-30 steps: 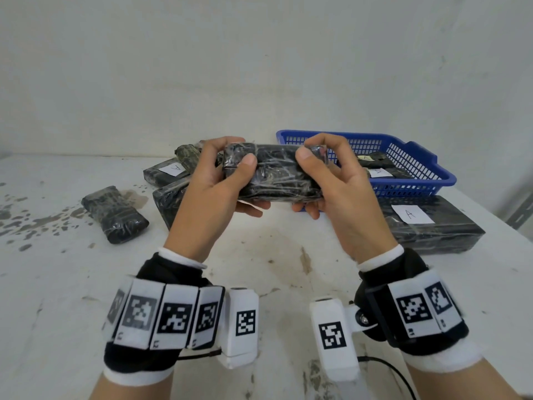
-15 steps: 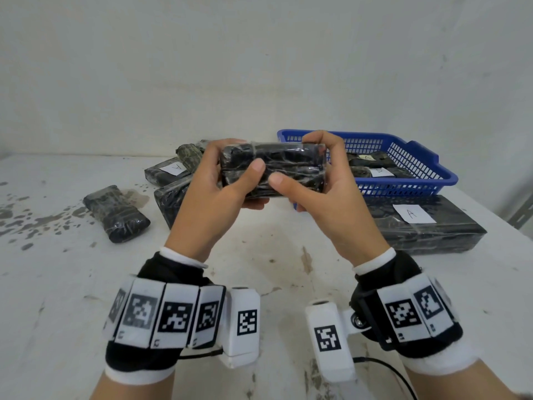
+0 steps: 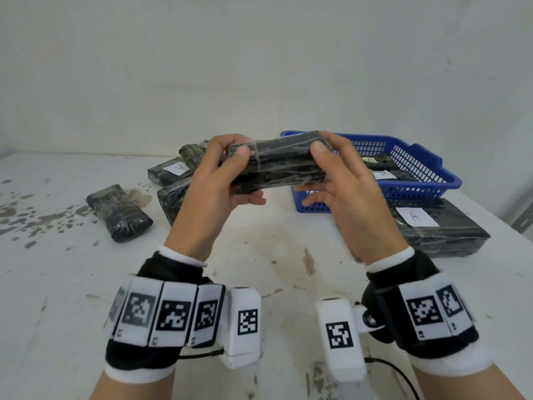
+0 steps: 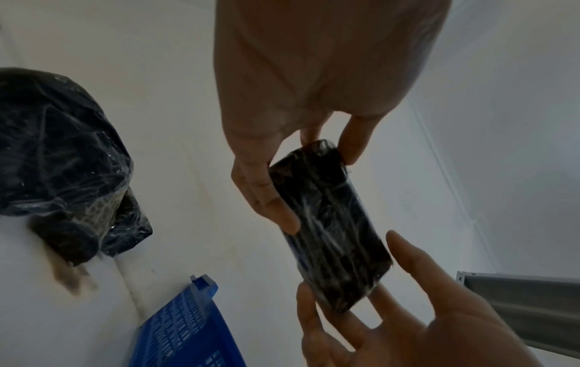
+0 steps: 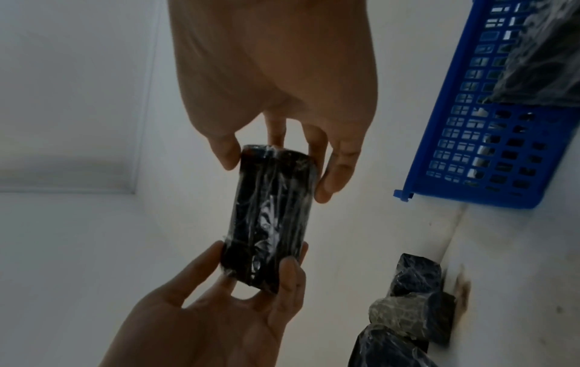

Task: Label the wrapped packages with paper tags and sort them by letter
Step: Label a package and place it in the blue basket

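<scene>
Both my hands, left (image 3: 215,180) and right (image 3: 343,183), grip an untagged wrapped package (image 3: 284,163) by its ends, checking it; next it needs a paper tag.

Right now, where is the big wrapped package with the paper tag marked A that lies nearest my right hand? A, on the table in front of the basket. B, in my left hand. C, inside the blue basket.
A: the tagged package lies flat on the table, in front of the blue basket, not in it.

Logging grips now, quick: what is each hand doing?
Left hand: grips one end of the wrapped package.
Right hand: pinches the other end, lower fingers spread loose.
</scene>
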